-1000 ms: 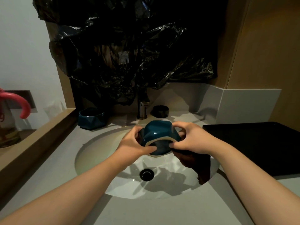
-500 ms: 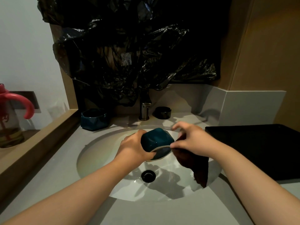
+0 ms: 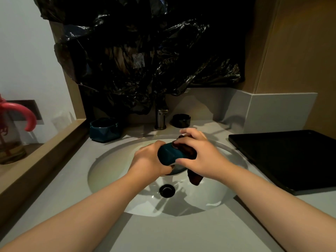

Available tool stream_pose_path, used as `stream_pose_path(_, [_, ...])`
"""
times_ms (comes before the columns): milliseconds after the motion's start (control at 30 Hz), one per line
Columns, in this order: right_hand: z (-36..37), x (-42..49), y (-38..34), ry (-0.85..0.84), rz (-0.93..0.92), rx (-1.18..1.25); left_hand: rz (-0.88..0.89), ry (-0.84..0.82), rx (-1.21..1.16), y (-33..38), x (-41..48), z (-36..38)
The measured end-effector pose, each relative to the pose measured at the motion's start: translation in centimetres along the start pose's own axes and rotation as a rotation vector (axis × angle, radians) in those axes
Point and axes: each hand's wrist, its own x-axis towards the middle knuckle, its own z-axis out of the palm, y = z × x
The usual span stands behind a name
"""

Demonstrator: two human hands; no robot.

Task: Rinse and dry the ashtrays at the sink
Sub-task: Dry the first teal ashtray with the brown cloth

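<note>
Over the white sink basin point(image 3: 112, 171) my left hand point(image 3: 149, 160) grips a teal ashtray point(image 3: 169, 155), tipped on its side. My right hand point(image 3: 198, 157) holds a dark brown cloth point(image 3: 190, 151) against the ashtray's right side; the cloth's end hangs down below my palm. A second teal ashtray point(image 3: 103, 130) sits on the counter at the back left. A black round ashtray point(image 3: 181, 120) stands to the right of the faucet point(image 3: 161, 118).
A black tray point(image 3: 291, 157) lies on the grey counter point(image 3: 172, 233) to the right of the basin. The drain point(image 3: 167, 190) is at the basin's bottom. Black plastic sheeting point(image 3: 145, 51) covers the wall behind. A wooden ledge point(image 3: 41, 157) runs along the left.
The ashtray has been turned in my left hand. My right hand has brought the cloth up from below onto the ashtray's side.
</note>
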Motion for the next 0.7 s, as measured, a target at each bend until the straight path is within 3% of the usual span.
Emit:
stream_pose_path(167, [0.3, 0.3, -0.6, -0.047, -0.043, -0.079, -0.126, 0.051, -0.065, -0.3, 0.6, -0.6])
stream_pose_path(367, [-1.4, 1.6, 0.0, -0.022, 0.168, -0.006, -0.119, 0.044, -0.209, -0.2, 0.3, -0.3])
stream_pose_path(533, [-0.5, -0.5, -0.9, -0.030, 0.017, -0.130, -0.115, 0.033, -0.224, 0.2, -0.1, -0.1])
stream_pose_path(700, [-1.3, -0.8, 1.2, 0.014, 0.099, -0.059, -0.193, -0.032, -0.372, 0.5, -0.1, 0.0])
